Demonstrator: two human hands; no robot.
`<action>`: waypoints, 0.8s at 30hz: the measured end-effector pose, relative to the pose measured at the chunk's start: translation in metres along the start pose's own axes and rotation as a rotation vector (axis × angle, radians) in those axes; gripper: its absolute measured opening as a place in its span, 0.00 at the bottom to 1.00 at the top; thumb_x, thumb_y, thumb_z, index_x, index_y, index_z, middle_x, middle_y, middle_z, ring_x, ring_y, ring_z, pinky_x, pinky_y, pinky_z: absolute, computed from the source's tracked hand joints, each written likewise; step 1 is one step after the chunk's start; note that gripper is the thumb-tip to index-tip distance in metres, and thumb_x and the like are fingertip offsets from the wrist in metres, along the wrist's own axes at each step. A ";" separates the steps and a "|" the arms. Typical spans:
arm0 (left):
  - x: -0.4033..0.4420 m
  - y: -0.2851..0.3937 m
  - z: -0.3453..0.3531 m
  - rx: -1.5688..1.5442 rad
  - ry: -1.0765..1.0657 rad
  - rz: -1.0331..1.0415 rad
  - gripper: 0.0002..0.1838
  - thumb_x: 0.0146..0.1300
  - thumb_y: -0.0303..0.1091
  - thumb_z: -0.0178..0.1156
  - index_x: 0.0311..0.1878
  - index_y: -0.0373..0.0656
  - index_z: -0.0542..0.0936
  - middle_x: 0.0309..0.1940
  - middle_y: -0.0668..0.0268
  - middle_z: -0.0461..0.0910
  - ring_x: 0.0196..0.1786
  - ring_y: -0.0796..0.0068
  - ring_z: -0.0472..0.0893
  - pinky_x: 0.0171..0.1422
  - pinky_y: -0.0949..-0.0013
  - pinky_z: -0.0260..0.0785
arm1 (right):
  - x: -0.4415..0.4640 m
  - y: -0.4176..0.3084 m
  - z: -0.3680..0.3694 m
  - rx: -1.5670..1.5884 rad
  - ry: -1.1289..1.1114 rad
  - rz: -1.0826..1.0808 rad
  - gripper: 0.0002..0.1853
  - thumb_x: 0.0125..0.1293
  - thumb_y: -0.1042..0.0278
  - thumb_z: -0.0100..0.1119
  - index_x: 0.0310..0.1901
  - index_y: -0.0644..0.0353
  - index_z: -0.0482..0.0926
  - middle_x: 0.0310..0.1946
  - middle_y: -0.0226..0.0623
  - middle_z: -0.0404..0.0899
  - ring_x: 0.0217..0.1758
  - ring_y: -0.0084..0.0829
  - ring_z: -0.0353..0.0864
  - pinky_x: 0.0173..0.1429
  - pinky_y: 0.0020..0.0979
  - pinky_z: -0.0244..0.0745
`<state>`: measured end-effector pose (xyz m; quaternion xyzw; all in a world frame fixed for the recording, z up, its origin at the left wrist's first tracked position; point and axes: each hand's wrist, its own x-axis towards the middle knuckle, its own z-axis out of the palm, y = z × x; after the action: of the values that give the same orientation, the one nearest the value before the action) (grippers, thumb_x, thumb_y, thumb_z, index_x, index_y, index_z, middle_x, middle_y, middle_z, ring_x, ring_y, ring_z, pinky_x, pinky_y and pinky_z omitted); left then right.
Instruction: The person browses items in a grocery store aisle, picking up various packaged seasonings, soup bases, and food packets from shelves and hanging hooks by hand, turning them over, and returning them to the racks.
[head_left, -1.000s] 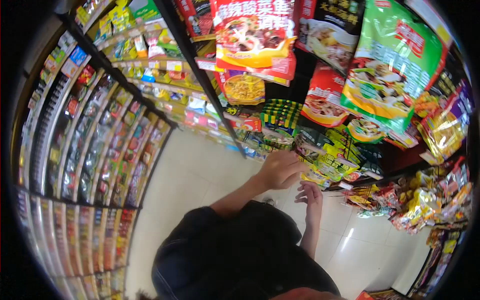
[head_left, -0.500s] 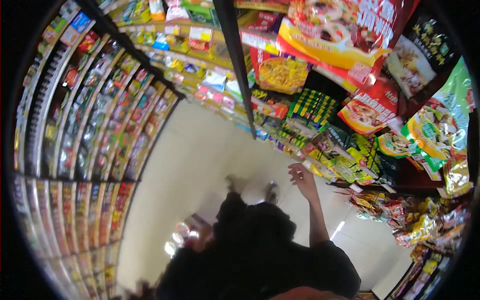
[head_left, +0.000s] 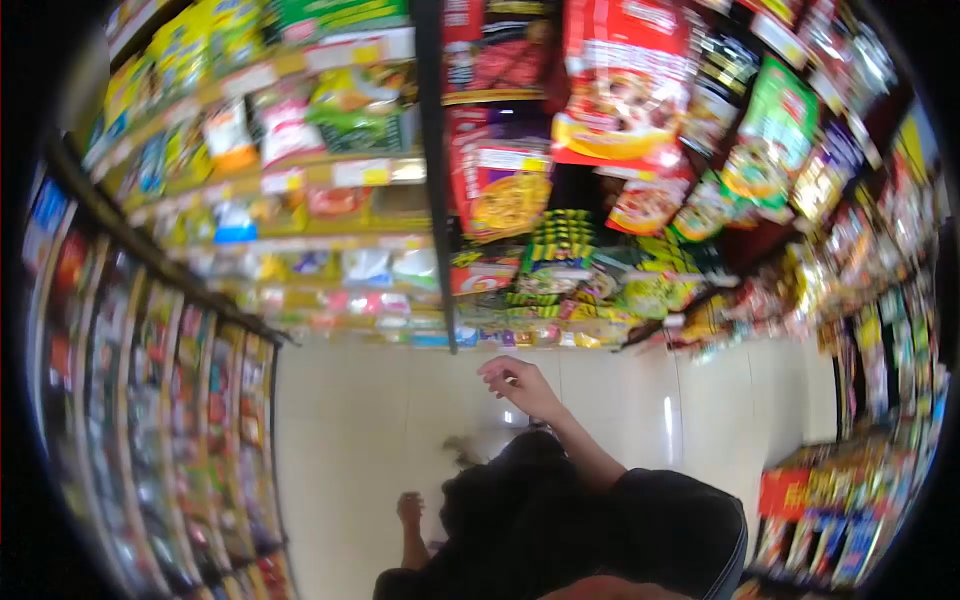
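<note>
My right hand (head_left: 520, 388) is held out in front of me over the floor, below the lowest shelf rows. Its fingers are loosely curved with a gap to the thumb, and nothing shows in them. My left hand (head_left: 410, 508) hangs lower at my left side over the pale floor, apart from the shelves. It is small and blurred, so its fingers do not show clearly. Nearest ahead of the right hand is a shelf unit with bagged foods, among them a large red packet (head_left: 625, 90) and a green packet (head_left: 770, 140).
A dark upright post (head_left: 432, 180) divides the shelves ahead. More stocked shelves (head_left: 150, 400) curve along the left. On the right are hanging packets (head_left: 770, 295) and a low stand with a red box (head_left: 785, 493). Pale tiled floor (head_left: 340, 430) lies between.
My view has turned right, so the shelves ahead now face me squarely. My right hand has moved across in front of my body. Shiny round shapes by my left hand no longer show.
</note>
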<state>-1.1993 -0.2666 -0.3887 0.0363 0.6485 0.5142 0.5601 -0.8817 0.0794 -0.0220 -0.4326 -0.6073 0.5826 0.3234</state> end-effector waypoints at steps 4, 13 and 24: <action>0.061 0.090 -0.003 0.550 -0.012 -0.034 0.12 0.76 0.35 0.54 0.43 0.38 0.82 0.30 0.61 0.83 0.26 0.71 0.81 0.23 0.70 0.75 | -0.023 -0.010 -0.030 -0.007 0.271 -0.063 0.10 0.74 0.79 0.54 0.52 0.63 0.82 0.44 0.34 0.84 0.43 0.25 0.85 0.48 0.29 0.83; 0.156 0.112 0.059 1.315 -0.556 0.645 0.08 0.73 0.34 0.56 0.46 0.42 0.80 0.34 0.65 0.82 0.31 0.72 0.82 0.35 0.66 0.77 | -0.017 -0.183 -0.220 0.557 0.771 -0.649 0.26 0.79 0.61 0.46 0.71 0.70 0.66 0.68 0.47 0.72 0.67 0.44 0.79 0.69 0.47 0.78; 0.094 0.071 0.126 1.430 -0.582 0.491 0.11 0.72 0.36 0.55 0.47 0.44 0.84 0.46 0.58 0.86 0.49 0.57 0.85 0.55 0.58 0.78 | 0.089 -0.214 -0.290 1.126 0.493 -0.515 0.21 0.76 0.69 0.58 0.64 0.72 0.68 0.53 0.48 0.76 0.41 0.29 0.80 0.34 0.21 0.78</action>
<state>-1.1753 -0.0961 -0.3838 0.6593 0.6221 0.0533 0.4190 -0.6902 0.2950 0.2120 -0.1594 -0.2026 0.5990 0.7581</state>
